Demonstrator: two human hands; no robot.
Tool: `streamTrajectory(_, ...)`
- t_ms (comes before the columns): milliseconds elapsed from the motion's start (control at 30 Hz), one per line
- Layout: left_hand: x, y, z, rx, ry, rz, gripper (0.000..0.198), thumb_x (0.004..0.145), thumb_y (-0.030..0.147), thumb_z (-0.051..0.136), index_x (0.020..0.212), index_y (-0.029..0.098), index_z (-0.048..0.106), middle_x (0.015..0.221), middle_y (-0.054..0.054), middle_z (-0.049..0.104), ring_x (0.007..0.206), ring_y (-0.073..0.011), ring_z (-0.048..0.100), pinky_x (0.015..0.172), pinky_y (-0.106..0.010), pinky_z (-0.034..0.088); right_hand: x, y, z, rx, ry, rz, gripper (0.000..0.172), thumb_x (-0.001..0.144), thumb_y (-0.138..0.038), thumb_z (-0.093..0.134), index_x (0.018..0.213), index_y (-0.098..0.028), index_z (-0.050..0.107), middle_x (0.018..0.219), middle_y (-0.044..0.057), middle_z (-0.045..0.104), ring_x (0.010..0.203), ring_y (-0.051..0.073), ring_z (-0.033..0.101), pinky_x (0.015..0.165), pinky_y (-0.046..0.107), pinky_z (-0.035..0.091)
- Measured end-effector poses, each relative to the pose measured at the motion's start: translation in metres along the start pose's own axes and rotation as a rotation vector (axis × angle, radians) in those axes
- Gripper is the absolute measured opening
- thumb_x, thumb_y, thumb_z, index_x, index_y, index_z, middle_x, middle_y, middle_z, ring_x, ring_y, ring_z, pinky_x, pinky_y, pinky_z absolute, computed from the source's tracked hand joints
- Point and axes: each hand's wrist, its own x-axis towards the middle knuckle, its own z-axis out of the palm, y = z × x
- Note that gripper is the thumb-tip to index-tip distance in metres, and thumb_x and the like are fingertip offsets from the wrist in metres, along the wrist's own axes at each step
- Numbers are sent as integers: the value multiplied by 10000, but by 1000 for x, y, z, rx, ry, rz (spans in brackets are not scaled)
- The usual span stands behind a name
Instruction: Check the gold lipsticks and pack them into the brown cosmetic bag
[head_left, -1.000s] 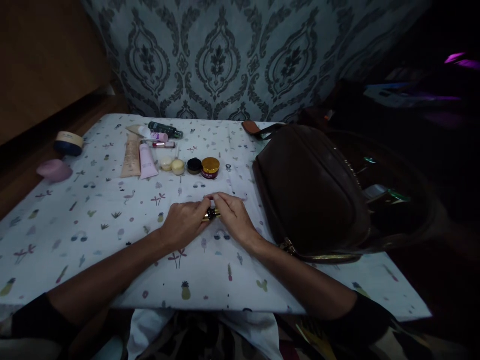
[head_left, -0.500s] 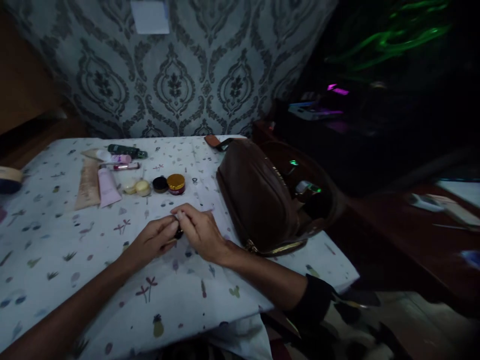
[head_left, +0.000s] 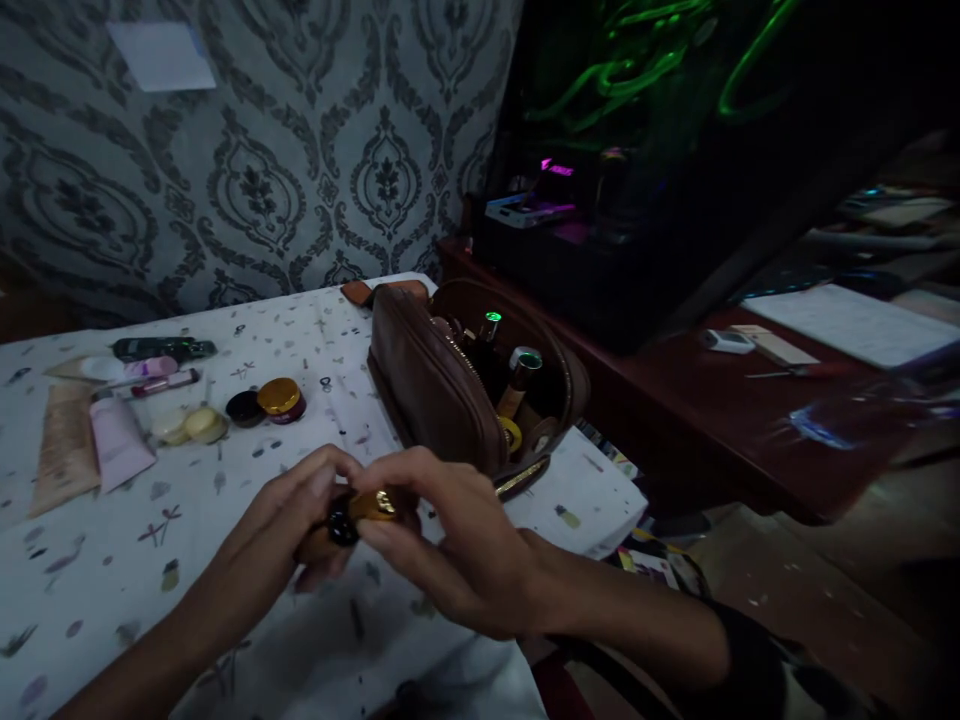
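The gold-and-black container (head_left: 346, 518) has moved nearer the camera; fingers of the left hand (head_left: 259, 540) curl round its dark end, the right hand (head_left: 469, 555) pinches its gold end, above the tablecloth (head_left: 120, 590), near the brown bag (head_left: 431, 385).

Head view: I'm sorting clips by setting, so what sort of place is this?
Likely a room at home: a patterned wall, a printed tablecloth, and tubes and jars set out on it.
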Motion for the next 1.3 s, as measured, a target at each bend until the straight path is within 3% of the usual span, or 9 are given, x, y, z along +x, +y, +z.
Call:
streamTrajectory(167,28,36,27,690,145,698,160,1020,247,449,1100,209,582,973,-45,665,865,-140,639,723,-241,526,-19,-21,-61,-209,295,146,172,970,-222,621,1140,-249,608,897,2,669,701,122,641,589,228,513)
streamTrajectory(233,45,44,32,920,216,970,227,994,184,483,1207,187,562,1182,-101,645,1099,-199,621,907,-326,537,-22,-22,-81,-228,517,169,141,969,-228,631,1107,-255,652,864,-2,663,654,117,616,541,233,496)
streamTrajectory(333,66,50,36,1196,109,1138,348,995,273,536,1320,149,526,1367,-152,587,1333,-288,514,1085,-449,477,-20,-17,-101,-217,695,158,128,973,-220,639,1086,-258,686,836,-4,673,625,113,605,499,240,481)
streamTrajectory(467,78,47,36,1342,-6,1165,361,980,340,588,1260,114,572,1280,-159,650,1298,-307,551,1051,-462,515,-16,-11,-117,-343,607,181,115,955,-212,654,1043,-281,678,884,-8,687,652,120,630,559,268,537)
streamTrajectory(600,76,42,34,1268,30,1141,338,950,336,645,1232,158,594,1205,-124,683,1259,-293,587,1041,-460,534,-11,-3,-124,-468,344,262,109,958,-243,633,1060,-280,627,940,-10,701,723,140,672,612,289,547)
streamTrajectory(833,71,36,24,1080,-33,940,468,812,296,800,1252,308,642,1172,-62,713,1204,-328,642,1010,-502,570,7,16,-128,-299,-81,272,115,1011,-304,532,1057,-254,624,806,-22,684,595,119,613,502,255,469)
streamTrajectory(967,69,33,18,1027,-51,840,524,790,271,814,1277,334,631,1174,-53,717,1239,-339,626,1032,-525,559,19,19,-128,-185,-185,360,95,988,-266,577,953,-241,662,672,-49,631,492,83,535,425,227,384)
streamTrajectory(1233,69,39,20,1098,-55,957,503,798,305,798,1274,312,636,1176,-59,725,1174,-337,649,991,-535,555,33,23,-128,-229,-387,351,208,884,-99,656,729,-222,591,597,-70,583,439,56,476,380,204,311)
streamTrajectory(1300,73,44,18,1017,-63,857,436,783,342,813,1198,318,680,1110,-37,741,1087,-315,679,1030,-570,512,33,24,-129,-214,-411,341,241,842,-26,649,721,-228,595,606,-79,597,445,53,471,393,203,319)
